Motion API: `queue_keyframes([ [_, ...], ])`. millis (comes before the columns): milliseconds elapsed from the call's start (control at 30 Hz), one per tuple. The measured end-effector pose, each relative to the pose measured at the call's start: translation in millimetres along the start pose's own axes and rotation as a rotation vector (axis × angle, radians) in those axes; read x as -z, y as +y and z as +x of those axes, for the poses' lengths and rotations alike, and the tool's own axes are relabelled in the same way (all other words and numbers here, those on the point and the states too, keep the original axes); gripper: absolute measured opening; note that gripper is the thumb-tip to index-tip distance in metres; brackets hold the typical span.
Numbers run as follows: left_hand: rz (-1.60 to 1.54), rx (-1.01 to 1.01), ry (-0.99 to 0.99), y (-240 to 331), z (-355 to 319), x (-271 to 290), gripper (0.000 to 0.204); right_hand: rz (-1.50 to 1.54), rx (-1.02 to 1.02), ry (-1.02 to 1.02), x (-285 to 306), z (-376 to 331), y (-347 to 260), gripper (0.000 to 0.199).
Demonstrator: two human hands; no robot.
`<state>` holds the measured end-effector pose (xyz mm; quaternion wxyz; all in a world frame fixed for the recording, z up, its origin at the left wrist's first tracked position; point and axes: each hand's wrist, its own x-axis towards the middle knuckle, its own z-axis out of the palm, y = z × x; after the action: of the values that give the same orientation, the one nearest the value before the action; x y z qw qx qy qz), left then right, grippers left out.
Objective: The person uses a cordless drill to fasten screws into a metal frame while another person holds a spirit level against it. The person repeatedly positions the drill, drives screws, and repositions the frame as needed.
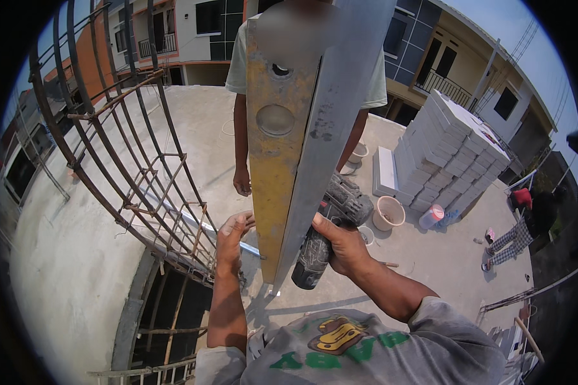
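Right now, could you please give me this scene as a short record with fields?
Left hand: at the left edge of the yellow level, fingertips partly hidden; contact unclear
Right hand: gripping a dark power tool
Stance: yellow level upright, alongside a grey metal profile
Left side: rebar cage
Right side: stacked pale blocks
Opposite: another person, partly hidden behind the level

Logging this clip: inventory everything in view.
Level: one, yellow, centre
Metal bar: one, silver, right of level
Power tool: one, dark, by bar
Rebar cage: one, brown, left
Blocks: many, white, stacked right
Buckets: at least three, pale, near blocks
Lidded tub: one, pinkish, by blocks
Other people: two, pale-shirted centre, check-trousered far right
Buildings: several, multicoloured, background
Floor: one, grey, throughout
Own shirt: one, grey, bottom
Left hand: one, bare, left of level
Right hand: one, bare, on power tool
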<state>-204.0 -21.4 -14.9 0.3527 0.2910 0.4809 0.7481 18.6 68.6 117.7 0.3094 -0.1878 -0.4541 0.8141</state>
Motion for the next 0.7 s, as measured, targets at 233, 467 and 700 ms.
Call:
queue_keyframes([
  [233, 0.067, -0.093, 0.608, -11.9, -117.1, -29.0, 0.054, 0.184, -0.089, -0.058, 44.2, -0.8, -14.8, 0.056],
  [467, 0.202, 0.238, 0.331, -37.8, -179.3, -114.2, 0.066, 0.193, -0.080, 0.012, 145.2, -56.5, -17.2, 0.063],
  [700, 0.145, 0.324, -0.064, -71.0, -120.0, -136.7, 0.091, 0.118, -0.153, 0.367, 202.8, -150.8, 9.2, 0.067],
])
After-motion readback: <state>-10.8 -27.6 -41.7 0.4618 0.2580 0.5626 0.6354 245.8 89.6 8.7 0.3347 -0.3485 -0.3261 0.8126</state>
